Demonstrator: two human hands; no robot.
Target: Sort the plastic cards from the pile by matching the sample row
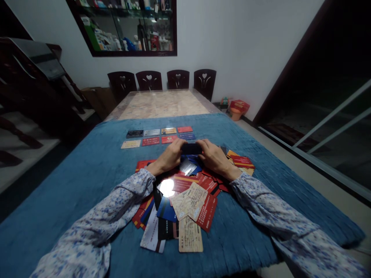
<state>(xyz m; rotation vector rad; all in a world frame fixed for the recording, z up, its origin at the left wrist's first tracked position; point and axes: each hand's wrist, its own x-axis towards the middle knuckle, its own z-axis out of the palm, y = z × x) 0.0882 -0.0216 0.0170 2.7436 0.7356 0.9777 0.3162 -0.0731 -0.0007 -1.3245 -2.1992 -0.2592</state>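
My left hand (171, 154) and my right hand (214, 155) pinch the two ends of a dark card (191, 148), which is tilted above the heap. Whether it is one card or a small stack I cannot tell. Below and in front of my hands spreads a loose pile of cards (189, 202) in red, blue, black, white and cream, many overlapping. Just beyond my hands, cards lie flat in two rows, among them a black card (135, 133), a silver card (152, 132), a gold card (168, 131) and a cream card (130, 144). My hands partly cover the near row's right end.
A blue cloth (101, 162) covers the near part of the table, with a marble-patterned top (162, 103) behind it. Several dark chairs (178, 80) stand at the far end. A red bag (239, 105) sits on the floor at the right, above an orange bin (235, 114).
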